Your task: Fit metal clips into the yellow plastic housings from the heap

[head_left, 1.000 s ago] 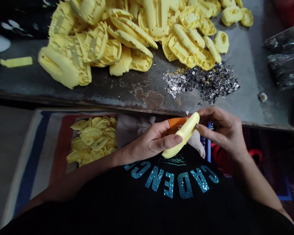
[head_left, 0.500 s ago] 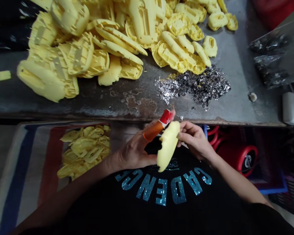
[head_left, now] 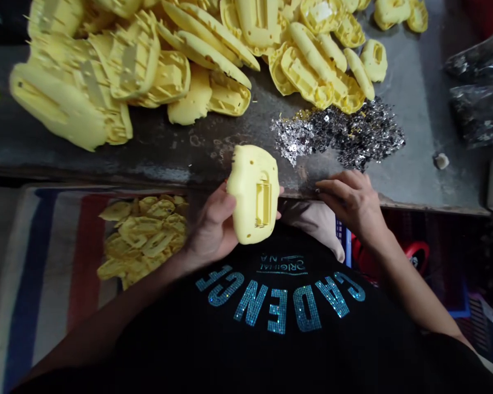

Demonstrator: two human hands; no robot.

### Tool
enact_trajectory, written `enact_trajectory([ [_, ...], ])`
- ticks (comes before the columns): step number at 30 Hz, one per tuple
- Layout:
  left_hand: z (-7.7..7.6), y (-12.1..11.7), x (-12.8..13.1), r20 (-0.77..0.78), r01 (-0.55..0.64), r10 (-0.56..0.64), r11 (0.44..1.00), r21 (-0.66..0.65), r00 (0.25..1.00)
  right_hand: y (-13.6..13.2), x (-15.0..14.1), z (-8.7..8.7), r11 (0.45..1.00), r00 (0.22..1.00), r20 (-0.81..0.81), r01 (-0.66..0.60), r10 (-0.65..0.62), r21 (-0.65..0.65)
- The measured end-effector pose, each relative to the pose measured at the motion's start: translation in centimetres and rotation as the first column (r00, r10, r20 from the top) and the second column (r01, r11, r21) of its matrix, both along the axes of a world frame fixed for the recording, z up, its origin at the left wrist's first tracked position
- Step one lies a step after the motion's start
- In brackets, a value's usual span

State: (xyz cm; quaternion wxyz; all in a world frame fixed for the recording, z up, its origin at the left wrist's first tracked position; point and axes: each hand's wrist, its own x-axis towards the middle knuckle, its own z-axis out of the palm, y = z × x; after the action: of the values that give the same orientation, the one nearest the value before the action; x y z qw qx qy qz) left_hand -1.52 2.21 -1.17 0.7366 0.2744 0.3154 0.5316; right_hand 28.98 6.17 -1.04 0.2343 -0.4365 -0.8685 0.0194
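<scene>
My left hand [head_left: 213, 224] grips a yellow plastic shell [head_left: 246, 191] by its left side, fingers behind it. The shell is turned with its outer face to me, showing an oblong battery slot and small holes. To its right, apart from it, my right hand [head_left: 353, 202] is at the table's front edge, thumb and fingers pinched on a tiny metal piece [head_left: 317, 190] that barely shows. Just beyond that hand lies a heap of small shiny metal pieces [head_left: 349, 134].
Yellow shells [head_left: 148, 65] are piled along the back of the metal table [head_left: 181, 145]. Several more lie in a striped sack [head_left: 84, 246] below left. Clear bags [head_left: 476, 104] of metal parts and a white lump [head_left: 441, 160] are at right. Red objects [head_left: 414, 254] sit beneath.
The shell has turned from edge-on to face me and moved up and left in my left hand. My right hand has let go of it and moved right, towards the metal heap.
</scene>
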Motion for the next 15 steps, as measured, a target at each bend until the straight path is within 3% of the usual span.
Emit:
enact_trajectory([
  [5,-1.0,-0.3,0.5,0.046,0.119,-0.118,0.993,-0.026,0.992,0.3,-0.3,-0.5,0.988,0.999,-0.024,-0.032,0.029,-0.154],
  [9,-2.5,-1.1,1.2,0.124,0.155,-0.145,0.985,-0.078,0.982,-0.6,0.5,-1.3,0.982,0.993,-0.111,-0.069,0.049,-0.176],
  [10,-3.1,-1.1,1.4,0.157,0.164,-0.15,0.983,-0.081,0.976,-0.7,0.8,-2.0,0.984,0.989,-0.136,-0.084,0.063,-0.159],
  [15,-6.4,0.7,2.4,0.039,0.079,-0.083,0.992,0.097,0.996,0.2,1.9,-7.9,0.998,0.978,-0.201,-0.058,0.06,0.016],
])
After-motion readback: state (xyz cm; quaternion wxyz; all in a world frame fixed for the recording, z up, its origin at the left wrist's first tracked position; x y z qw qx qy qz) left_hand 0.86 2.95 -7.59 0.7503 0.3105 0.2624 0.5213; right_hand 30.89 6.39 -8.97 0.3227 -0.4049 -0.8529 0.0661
